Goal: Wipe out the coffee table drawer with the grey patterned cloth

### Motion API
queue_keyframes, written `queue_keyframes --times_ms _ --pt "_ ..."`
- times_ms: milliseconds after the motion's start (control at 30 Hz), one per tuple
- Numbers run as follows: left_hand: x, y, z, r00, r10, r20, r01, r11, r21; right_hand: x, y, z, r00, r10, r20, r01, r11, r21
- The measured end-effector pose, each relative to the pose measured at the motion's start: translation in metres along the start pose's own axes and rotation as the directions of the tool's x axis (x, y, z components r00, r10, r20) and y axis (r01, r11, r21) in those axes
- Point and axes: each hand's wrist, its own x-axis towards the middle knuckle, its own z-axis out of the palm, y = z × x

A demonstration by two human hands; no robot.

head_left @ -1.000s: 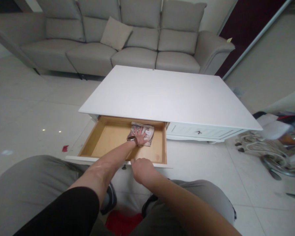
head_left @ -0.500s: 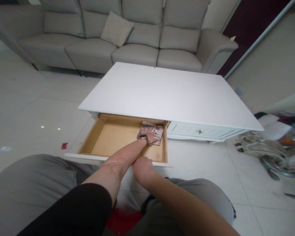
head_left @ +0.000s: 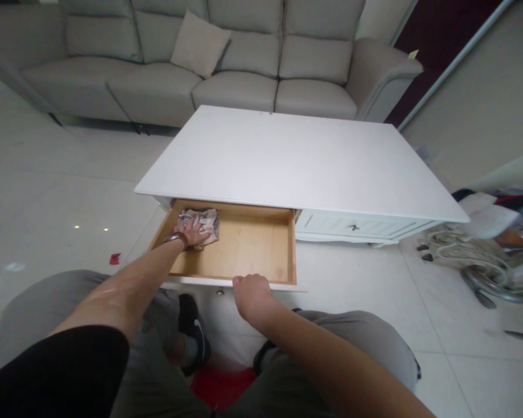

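A white coffee table (head_left: pixel 296 159) has its left drawer (head_left: pixel 253 244) pulled out, showing a bare wooden inside. In the drawer's back left part, my left hand (head_left: pixel 194 233) lies flat with spread fingers on a folded patterned cloth (head_left: pixel 210 223). That wrist wears a watch. My right hand (head_left: pixel 253 296) is closed over the top of the drawer's front panel, right of the small metal knob (head_left: pixel 220 291). Its fingertips are partly hidden behind the panel.
A grey sofa (head_left: pixel 235 96) with a cushion (head_left: pixel 200 43) stands behind the table. The right drawer (head_left: pixel 344 226) is closed. Coiled hoses (head_left: pixel 462 255) and other items lie on the floor at right. A red scrap (head_left: pixel 114 259) lies at left. My knees flank the open drawer.
My left hand has slid the cloth from the drawer's right side to its back left. The right hand stays on the front panel. The view has shifted slightly.
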Motion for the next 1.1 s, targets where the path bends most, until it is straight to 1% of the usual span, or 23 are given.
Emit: queue_keyframes --times_ms 67,133,200,267,367,400,467,600,667,733,767,800,867,1000,1033,1100 --pt "0.000 -0.015 0.003 0.997 -0.066 -0.028 0.067 0.998 0.018 0.000 -0.001 -0.001 1.000 -0.001 0.008 0.001 1.000 0.008" --pt "-0.001 -0.015 0.006 0.993 -0.110 -0.035 0.111 0.994 0.022 -0.001 -0.002 -0.003 1.000 0.011 0.022 -0.011 1.000 0.022" --pt "-0.003 -0.006 0.007 0.992 -0.124 -0.033 0.124 0.992 0.015 -0.001 -0.003 -0.004 0.999 0.028 0.031 -0.029 0.999 0.035" --pt "-0.005 0.008 0.006 0.993 -0.109 -0.037 0.109 0.994 0.007 -0.001 -0.005 -0.004 0.999 0.041 0.021 -0.042 0.998 0.036" --pt "-0.010 0.039 0.002 1.000 -0.017 -0.019 0.017 1.000 0.008 -0.001 -0.009 -0.002 0.998 0.062 0.000 -0.062 0.998 0.013" --pt "-0.012 0.053 0.001 1.000 0.025 -0.007 -0.025 1.000 0.013 -0.001 -0.010 0.000 0.997 0.071 -0.003 -0.071 0.997 0.001" --pt "-0.015 0.091 0.001 0.996 0.087 -0.009 -0.087 0.996 -0.006 0.000 -0.012 0.002 0.996 0.085 -0.013 -0.085 0.996 -0.022" --pt "-0.022 0.189 0.011 0.989 0.144 0.020 -0.142 0.988 -0.066 0.005 -0.016 0.008 0.995 0.092 -0.046 -0.094 0.994 -0.056" --pt "-0.027 0.236 0.020 0.975 0.223 0.021 -0.220 0.970 -0.105 0.008 -0.018 0.012 0.994 0.097 -0.041 -0.099 0.993 -0.069" --pt "-0.031 0.272 0.029 0.948 0.318 -0.002 -0.316 0.941 -0.123 0.012 -0.018 0.017 0.995 0.099 -0.023 -0.101 0.992 -0.076" --pt "-0.034 0.283 0.033 0.946 0.324 -0.025 -0.324 0.937 -0.131 0.014 -0.018 0.018 0.995 0.103 -0.017 -0.104 0.992 -0.078" --pt "-0.036 0.290 0.036 0.945 0.326 -0.038 -0.328 0.934 -0.139 0.015 -0.018 0.019 0.994 0.104 -0.015 -0.105 0.991 -0.080" --pt "-0.040 0.291 0.038 0.946 0.322 -0.030 -0.323 0.934 -0.152 0.019 -0.018 0.019 0.995 0.103 -0.010 -0.103 0.992 -0.076" --pt "-0.055 0.271 0.038 0.926 0.364 0.105 -0.350 0.928 -0.130 0.027 -0.017 0.014 0.996 0.075 0.050 -0.073 0.996 -0.051" --pt "-0.060 0.266 0.039 0.916 0.376 0.142 -0.362 0.925 -0.112 0.030 -0.017 0.015 0.995 0.085 0.050 -0.083 0.996 -0.040" --pt "-0.072 0.260 0.042 0.894 0.400 0.202 -0.394 0.916 -0.073 0.036 -0.018 0.017 0.993 0.114 0.000 -0.114 0.993 0.037"
